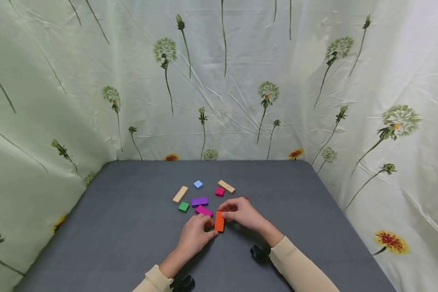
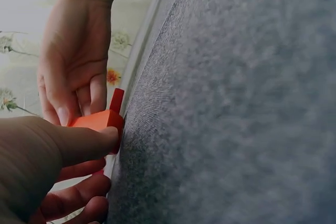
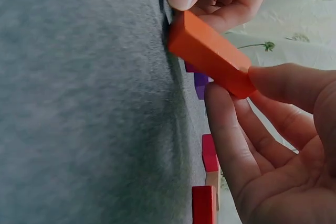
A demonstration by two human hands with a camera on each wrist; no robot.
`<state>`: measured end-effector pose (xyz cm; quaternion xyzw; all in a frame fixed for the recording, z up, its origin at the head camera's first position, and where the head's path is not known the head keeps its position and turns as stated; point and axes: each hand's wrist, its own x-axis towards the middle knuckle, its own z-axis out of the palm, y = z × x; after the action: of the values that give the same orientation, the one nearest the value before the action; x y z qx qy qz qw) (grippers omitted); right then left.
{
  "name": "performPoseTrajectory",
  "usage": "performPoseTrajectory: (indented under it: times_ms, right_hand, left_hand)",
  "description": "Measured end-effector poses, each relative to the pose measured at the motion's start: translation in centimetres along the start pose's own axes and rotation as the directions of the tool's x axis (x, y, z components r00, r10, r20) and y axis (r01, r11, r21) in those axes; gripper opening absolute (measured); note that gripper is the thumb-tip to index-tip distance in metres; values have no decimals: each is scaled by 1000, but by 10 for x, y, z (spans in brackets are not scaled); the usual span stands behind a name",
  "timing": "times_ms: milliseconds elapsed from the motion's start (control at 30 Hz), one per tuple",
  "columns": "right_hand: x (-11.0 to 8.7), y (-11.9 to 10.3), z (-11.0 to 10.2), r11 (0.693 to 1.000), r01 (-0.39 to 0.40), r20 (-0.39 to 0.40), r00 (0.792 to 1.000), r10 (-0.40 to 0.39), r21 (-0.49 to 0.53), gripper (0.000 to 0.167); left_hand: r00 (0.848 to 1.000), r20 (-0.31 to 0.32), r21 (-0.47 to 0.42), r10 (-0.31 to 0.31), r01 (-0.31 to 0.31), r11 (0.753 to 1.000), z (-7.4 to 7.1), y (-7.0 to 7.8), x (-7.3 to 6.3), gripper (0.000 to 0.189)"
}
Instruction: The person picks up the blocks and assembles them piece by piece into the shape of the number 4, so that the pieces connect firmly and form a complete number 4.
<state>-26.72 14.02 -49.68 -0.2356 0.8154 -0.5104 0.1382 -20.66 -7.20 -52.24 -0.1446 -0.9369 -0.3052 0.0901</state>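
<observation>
An orange block [image 1: 220, 222] stands tilted between both hands, its near end low over the grey table. My right hand [image 1: 242, 211] pinches its far end between thumb and fingers; the right wrist view shows that grip on the orange block [image 3: 210, 53] plainly. At the near end, my left hand [image 1: 197, 234] has its thumb on the corner, with the other fingers curled in beside the block. In the left wrist view the left thumb [image 2: 86, 142] covers part of the orange face. A magenta block [image 1: 204, 211] lies just beyond the left fingertips. Behind the right hand, a red block [image 3: 203, 205] is mostly hidden from the head view.
Farther back on the grey table [image 1: 131, 243] lie a purple block [image 1: 199, 202], a green block [image 1: 183, 207], a crimson block [image 1: 220, 192], a light blue block [image 1: 198, 184] and two plain wooden blocks, one left [image 1: 180, 194], one right [image 1: 226, 186]. A flowered curtain [image 1: 219, 81] surrounds the table.
</observation>
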Motion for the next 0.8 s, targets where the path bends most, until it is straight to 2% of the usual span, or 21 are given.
performPoseTrajectory:
  times_ms: [300, 533, 800]
  right_hand:
    - [11, 2, 0, 998, -46, -74, 996, 43, -31, 15]
    - [15, 8, 5, 999, -41, -64, 997, 40, -18, 18]
    - [16, 2, 7, 999, -24, -65, 998, 21, -47, 19]
  left_hand:
    - [999, -18, 28, -26, 26, 999, 4, 3, 8, 22]
    - [998, -32, 22, -56, 56, 998, 6, 3, 12, 22]
    - [996, -40, 3, -85, 85, 996, 7, 0, 13, 22]
